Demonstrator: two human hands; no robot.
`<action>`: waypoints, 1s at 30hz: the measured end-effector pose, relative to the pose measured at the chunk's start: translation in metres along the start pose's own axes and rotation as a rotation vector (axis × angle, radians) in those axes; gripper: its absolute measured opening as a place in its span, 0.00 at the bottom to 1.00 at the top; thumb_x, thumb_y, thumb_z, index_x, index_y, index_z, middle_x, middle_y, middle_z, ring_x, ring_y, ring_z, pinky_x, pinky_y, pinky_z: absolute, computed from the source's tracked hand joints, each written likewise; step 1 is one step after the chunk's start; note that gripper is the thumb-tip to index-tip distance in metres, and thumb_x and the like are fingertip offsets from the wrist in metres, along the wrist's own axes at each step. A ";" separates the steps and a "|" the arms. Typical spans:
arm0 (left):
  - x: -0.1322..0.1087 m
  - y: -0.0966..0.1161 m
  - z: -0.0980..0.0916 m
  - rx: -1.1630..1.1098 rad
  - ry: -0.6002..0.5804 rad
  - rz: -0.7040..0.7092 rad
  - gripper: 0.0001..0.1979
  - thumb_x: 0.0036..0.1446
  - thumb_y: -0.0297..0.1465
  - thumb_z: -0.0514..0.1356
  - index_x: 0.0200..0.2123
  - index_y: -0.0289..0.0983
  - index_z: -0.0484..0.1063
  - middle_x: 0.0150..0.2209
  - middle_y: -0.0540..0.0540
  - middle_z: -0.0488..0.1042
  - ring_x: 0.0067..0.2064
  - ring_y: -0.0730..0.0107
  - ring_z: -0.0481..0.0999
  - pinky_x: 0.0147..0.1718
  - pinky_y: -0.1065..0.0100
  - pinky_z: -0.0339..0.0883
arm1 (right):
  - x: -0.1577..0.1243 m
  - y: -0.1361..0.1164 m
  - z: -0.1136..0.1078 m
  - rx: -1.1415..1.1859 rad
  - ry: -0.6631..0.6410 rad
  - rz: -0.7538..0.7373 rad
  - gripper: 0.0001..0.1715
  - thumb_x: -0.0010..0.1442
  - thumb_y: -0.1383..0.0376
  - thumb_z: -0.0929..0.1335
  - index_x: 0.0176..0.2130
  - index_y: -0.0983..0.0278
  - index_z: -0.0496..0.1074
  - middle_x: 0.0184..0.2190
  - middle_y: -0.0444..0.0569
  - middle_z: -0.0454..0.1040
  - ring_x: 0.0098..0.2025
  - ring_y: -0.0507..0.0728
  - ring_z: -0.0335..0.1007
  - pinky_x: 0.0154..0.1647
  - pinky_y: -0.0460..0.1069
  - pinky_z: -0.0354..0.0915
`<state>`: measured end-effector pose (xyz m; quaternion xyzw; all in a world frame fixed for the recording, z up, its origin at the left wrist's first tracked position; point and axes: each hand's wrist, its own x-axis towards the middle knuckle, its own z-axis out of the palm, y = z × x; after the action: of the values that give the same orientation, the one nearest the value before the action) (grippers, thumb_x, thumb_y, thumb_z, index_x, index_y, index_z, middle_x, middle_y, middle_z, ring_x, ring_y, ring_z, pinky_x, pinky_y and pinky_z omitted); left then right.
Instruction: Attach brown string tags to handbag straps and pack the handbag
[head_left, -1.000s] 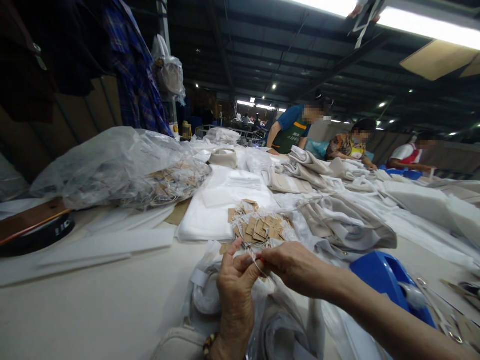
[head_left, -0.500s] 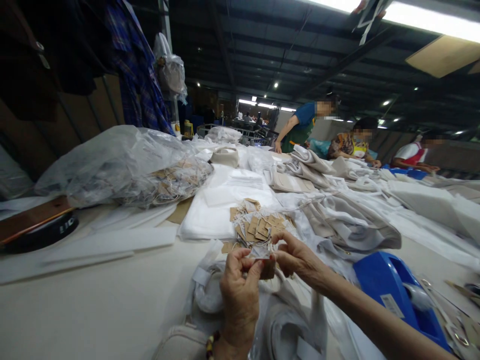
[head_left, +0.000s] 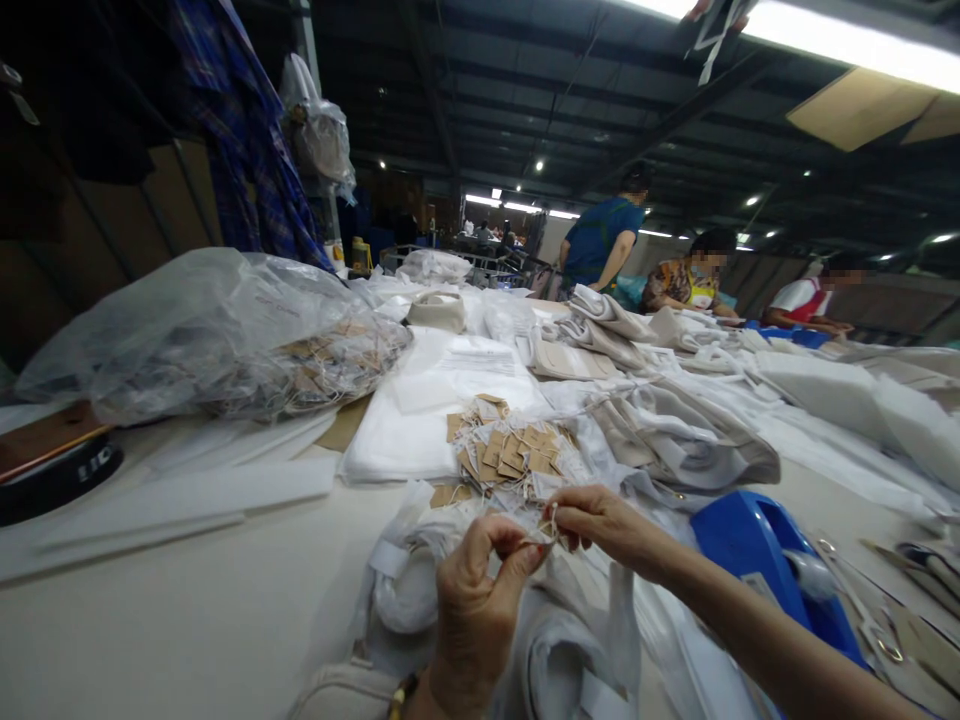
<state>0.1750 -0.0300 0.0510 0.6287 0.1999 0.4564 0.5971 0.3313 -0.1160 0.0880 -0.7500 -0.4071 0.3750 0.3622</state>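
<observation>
Just above a beige bag point(head_left: 562, 650) in white wrapping, my left hand point(head_left: 480, 600) pinches a small hang tag point(head_left: 538, 540) between thumb and fingers, the tag seen nearly edge-on. My right hand point(head_left: 604, 522) is closed at the tag's far side, its fingertips on the thin pale string point(head_left: 553, 515). Behind both hands lies a heap of brown cardboard tags point(head_left: 510, 452) with white strings. Part of the bag is hidden under my left hand and wrist.
A blue tape dispenser point(head_left: 765, 560) stands right of my forearm, with scissors point(head_left: 926, 560) further right. A clear plastic sack of tags point(head_left: 247, 340) lies left. Wrapped beige bags point(head_left: 682, 435) and white sheets point(head_left: 420, 430) cover the table behind. Several co-workers point(head_left: 604, 240) are across the table.
The brown tag face has turned edge-on between my hands. My right hand has lowered slightly and closed on the string. The standing co-worker has turned away, and the view has shifted slightly.
</observation>
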 end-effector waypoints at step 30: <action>0.004 -0.002 0.005 -0.153 -0.361 -0.276 0.06 0.50 0.28 0.59 0.34 0.37 0.70 0.29 0.47 0.75 0.32 0.69 0.72 0.34 0.70 0.62 | -0.021 0.002 -0.004 0.387 0.286 -0.062 0.23 0.47 0.49 0.70 0.20 0.66 0.71 0.19 0.45 0.67 0.24 0.51 0.59 0.28 0.48 0.57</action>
<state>0.1818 -0.0291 0.0513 0.6198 0.1388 0.2642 0.7258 0.3274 -0.1364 0.0935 -0.6991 -0.2951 0.3249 0.5645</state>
